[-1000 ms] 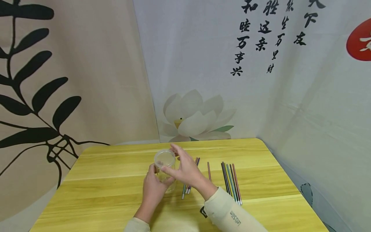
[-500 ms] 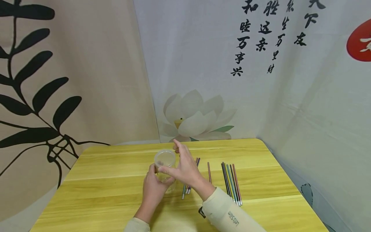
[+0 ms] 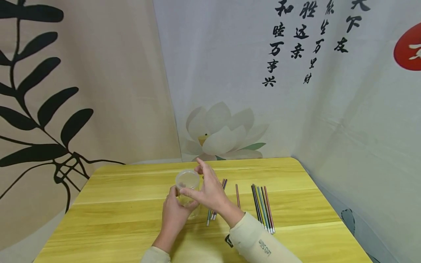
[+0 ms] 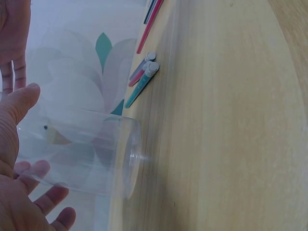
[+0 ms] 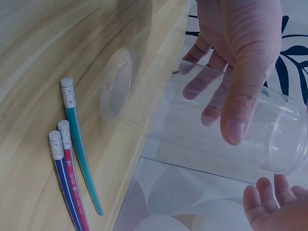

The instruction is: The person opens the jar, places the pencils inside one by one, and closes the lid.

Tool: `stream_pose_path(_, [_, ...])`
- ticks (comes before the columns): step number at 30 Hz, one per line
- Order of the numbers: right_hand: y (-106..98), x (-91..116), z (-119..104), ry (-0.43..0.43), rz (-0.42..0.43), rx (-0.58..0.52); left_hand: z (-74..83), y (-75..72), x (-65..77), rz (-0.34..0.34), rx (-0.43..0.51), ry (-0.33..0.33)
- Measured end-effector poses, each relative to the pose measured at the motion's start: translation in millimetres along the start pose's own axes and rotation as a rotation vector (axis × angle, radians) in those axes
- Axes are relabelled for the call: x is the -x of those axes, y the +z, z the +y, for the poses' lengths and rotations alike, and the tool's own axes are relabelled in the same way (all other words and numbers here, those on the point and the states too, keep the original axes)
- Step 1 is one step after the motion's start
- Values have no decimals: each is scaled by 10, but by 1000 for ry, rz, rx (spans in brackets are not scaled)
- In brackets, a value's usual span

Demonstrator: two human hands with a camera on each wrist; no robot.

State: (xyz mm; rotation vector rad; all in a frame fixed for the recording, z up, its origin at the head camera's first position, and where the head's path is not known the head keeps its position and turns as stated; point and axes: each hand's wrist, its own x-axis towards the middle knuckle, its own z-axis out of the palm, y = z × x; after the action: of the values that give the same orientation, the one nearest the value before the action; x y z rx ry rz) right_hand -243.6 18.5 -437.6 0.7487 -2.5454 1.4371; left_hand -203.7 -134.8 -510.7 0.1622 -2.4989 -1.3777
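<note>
In the head view a clear plastic jar with a pale round top stands upright near the middle of the table. My left hand grips its side; in the right wrist view that hand's thumb and fingers lie around the see-through wall. Over the jar's right side is my right hand, thumb at the edge of the top and the other fingers raised and spread beyond it. Those fingers look loosely extended in the left wrist view, where the right hand appears at upper left.
Three pencils with white eraser ends, one of them a teal pencil, lie just right of the jar. A single red pencil lies farther right, then a row of several pencils. The wooden table backs onto printed cloth.
My right hand's fingers have straightened and lifted away from the top, and its thumb has shifted slightly left. The left hand and jar have stayed in place.
</note>
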Motion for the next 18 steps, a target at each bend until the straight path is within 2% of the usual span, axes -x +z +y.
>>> stream_pose_path(10, [-12, 13, -2, -22, -14, -16, 1, -12, 6, -1, -14, 6])
stream_pose_path(18, [-17, 23, -6, 3, -31, -52, 3, -9, -1, 6, -23, 7])
